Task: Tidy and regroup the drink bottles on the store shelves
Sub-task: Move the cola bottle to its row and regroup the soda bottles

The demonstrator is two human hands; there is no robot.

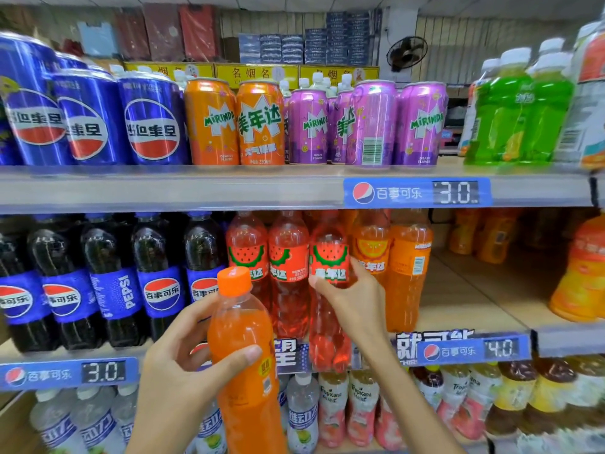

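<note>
My left hand (pixel 183 365) grips an orange soda bottle (pixel 244 332) with an orange cap, held upright in front of the middle shelf (pixel 458 326). My right hand (pixel 347 299) is closed around a red watermelon soda bottle (pixel 329 257) at the shelf's front edge; this bottle stands lower than its neighbours. Two more red watermelon bottles (pixel 268 253) stand to its left. Two orange soda bottles (pixel 393 257) stand to its right. Dark cola bottles (pixel 111 280) fill the left of that shelf.
The top shelf holds blue cola cans (pixel 91 122), orange cans (pixel 235 122), purple cans (pixel 366 122) and green bottles (pixel 520 113). Orange juice bottles (pixel 579 273) stand at the far right of the middle shelf, with bare shelf beside them. The bottom shelf carries water and juice bottles (pixel 334 407).
</note>
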